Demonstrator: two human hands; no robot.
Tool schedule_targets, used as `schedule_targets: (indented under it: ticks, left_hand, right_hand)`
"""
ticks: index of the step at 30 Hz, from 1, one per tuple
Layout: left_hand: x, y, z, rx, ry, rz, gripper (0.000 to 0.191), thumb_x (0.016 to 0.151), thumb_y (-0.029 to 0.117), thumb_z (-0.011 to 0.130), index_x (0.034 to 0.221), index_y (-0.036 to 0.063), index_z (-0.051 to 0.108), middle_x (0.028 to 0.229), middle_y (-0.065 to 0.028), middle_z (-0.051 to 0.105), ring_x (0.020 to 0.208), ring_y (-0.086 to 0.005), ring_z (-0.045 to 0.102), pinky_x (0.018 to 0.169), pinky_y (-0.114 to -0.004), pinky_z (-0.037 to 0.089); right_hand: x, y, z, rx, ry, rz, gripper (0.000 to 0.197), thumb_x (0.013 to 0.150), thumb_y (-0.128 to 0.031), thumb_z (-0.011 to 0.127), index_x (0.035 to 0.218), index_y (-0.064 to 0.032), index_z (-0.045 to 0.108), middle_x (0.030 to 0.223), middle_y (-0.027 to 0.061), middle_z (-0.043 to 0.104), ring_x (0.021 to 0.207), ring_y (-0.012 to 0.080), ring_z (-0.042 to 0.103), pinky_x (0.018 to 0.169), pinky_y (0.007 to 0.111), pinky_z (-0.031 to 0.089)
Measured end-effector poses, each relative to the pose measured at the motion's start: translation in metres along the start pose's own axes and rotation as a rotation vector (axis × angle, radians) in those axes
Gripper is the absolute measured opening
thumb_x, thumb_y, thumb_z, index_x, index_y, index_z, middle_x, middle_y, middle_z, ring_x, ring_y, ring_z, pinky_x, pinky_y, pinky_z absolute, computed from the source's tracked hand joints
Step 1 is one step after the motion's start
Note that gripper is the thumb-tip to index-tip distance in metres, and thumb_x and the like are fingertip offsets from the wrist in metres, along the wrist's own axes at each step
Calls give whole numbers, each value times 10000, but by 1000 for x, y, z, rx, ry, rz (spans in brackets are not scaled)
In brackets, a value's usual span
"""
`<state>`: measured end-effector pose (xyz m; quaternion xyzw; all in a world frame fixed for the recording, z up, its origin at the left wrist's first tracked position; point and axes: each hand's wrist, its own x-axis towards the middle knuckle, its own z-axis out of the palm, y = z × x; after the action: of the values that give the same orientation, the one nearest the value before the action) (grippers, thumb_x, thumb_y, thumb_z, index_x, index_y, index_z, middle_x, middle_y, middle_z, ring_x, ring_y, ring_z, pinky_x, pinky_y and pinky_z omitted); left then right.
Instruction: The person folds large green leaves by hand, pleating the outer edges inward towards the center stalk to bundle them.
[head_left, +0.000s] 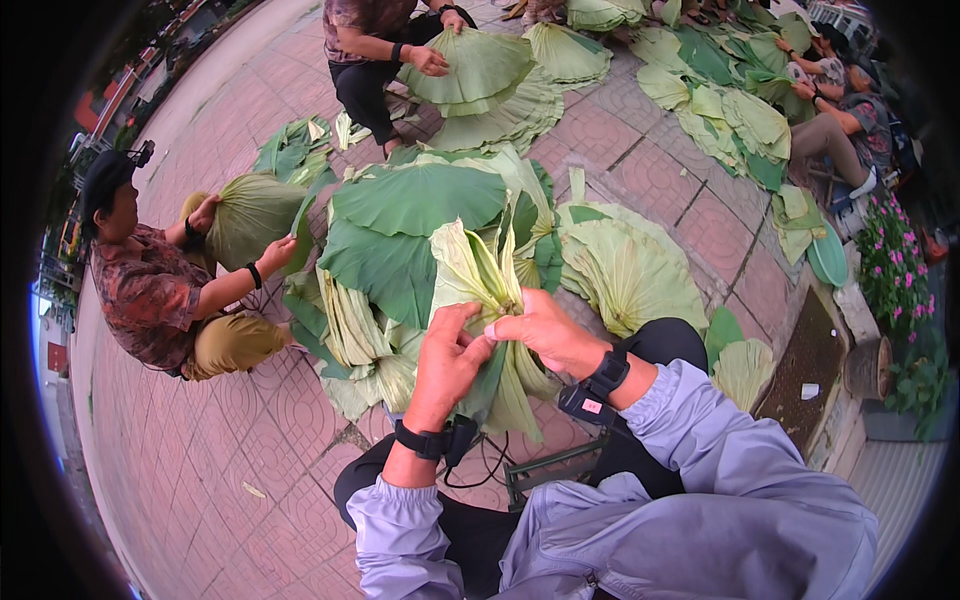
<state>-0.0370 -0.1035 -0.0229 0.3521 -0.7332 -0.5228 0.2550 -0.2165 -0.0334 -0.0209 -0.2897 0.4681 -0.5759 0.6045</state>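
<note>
Between my hands is a pale green, folded lotus leaf (480, 270), its gathered centre pinched at the fingertips. My left hand (450, 360) grips it from the left, thumb and fingers at the gathered part. From the right, my right hand (551, 330) holds the same leaf, its thumb close to the left thumb. Folds of leaf hang below both hands. Just beyond them lies a heap of large dark green lotus leaves (416, 202). A fanned stack of paler leaves (630, 262) rests on the paving to the right.
A person (157, 285) sits at the left holding a leaf, and another person (375, 67) crouches ahead over a stack. More people (847, 112) sit at the upper right among spread leaves (727, 112). A turquoise basin (827, 253) and pink flowers (896, 262) stand right.
</note>
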Motion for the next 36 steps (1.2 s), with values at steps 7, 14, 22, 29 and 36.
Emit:
schedule_targets:
  ticks: [7,14,22,29,36]
  left_hand:
    - [2,5,3,-26,-18,56,537,839,-44,793,1349,0,632,1199,-99,601,757,-142,615,697,-288,544]
    - [1,1,14,243,36,253,532,828,-46,788,1334,23,638,1187,-99,618,912,-181,652,748,-304,551]
    - [-2,6,15,99,12,54,497,797,-82,804,1256,-2,632,1070,-47,598,744,-116,614,683,-278,540]
    - [1,8,7,66,-82,-66,528,789,-81,806,1260,9,585,936,-25,614,763,-108,633,698,-276,565]
    - [1,9,-3,-44,-94,-76,498,817,-66,770,1289,-22,617,1158,-78,566,818,-136,657,739,-281,552]
  right_hand:
    - [-5,-11,-4,19,-46,-34,380,871,2,692,1249,30,664,1087,43,706,931,119,647,810,306,534]
    - [-1,-3,-2,25,-53,-16,388,858,10,783,1229,3,670,1112,32,718,979,110,658,850,304,555]
    - [3,10,-5,-97,31,-48,301,807,-18,706,1102,35,690,944,25,689,855,104,618,738,313,525]
    - [2,9,-3,-113,-20,-76,295,828,-7,676,1120,30,658,952,36,672,820,104,615,697,317,520]
    - [2,1,2,-26,-37,-88,343,837,10,668,1176,58,658,1011,42,702,881,111,639,768,313,539]
